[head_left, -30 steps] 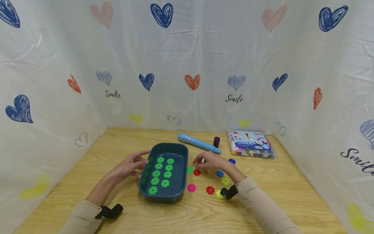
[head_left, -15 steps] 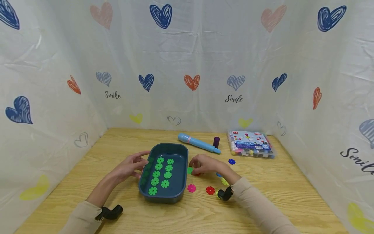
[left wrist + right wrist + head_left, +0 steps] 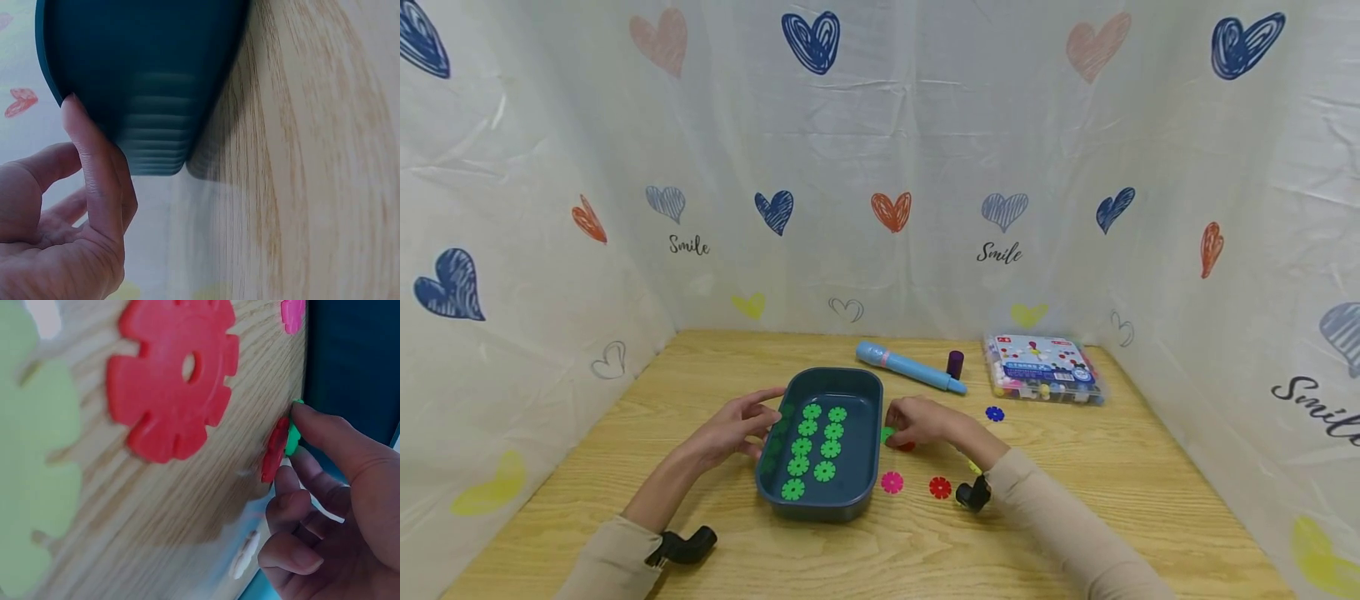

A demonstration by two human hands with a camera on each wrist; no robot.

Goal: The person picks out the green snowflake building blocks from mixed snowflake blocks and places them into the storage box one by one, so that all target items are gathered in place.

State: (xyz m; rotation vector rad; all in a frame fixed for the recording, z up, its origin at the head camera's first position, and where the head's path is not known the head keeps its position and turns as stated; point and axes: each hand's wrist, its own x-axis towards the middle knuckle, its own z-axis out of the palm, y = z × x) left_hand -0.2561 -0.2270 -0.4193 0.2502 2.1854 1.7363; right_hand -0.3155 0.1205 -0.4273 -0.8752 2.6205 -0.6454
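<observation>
A dark blue tray [image 3: 820, 510] stands on the wooden table with several green snowflake discs [image 3: 824, 472] lying in it, roughly in two columns. My left hand [image 3: 733, 427] is at the tray's left side; in the left wrist view a fingertip [image 3: 74, 106] touches the rim while the other fingers stay loose. Right of the tray, my right hand [image 3: 917, 421] pinches a green snowflake disc [image 3: 293, 439] between thumb and index finger, down at the table. Against that disc lies a red disc [image 3: 274, 450], mostly covered by the hand in the head view.
Loose on the table are a pink disc [image 3: 892, 482], another red disc [image 3: 940, 487], a blue one [image 3: 995, 413], a yellow one [image 3: 31, 469] and a white one [image 3: 245, 553]. Farther back lie a light blue toy microphone [image 3: 910, 367], a purple cylinder [image 3: 955, 364] and a clear plastic box [image 3: 1045, 371].
My right hand has moved slightly left and down, from above the red disc onto the green disc beside the tray, and its fingers have closed on it. The left hand stays put.
</observation>
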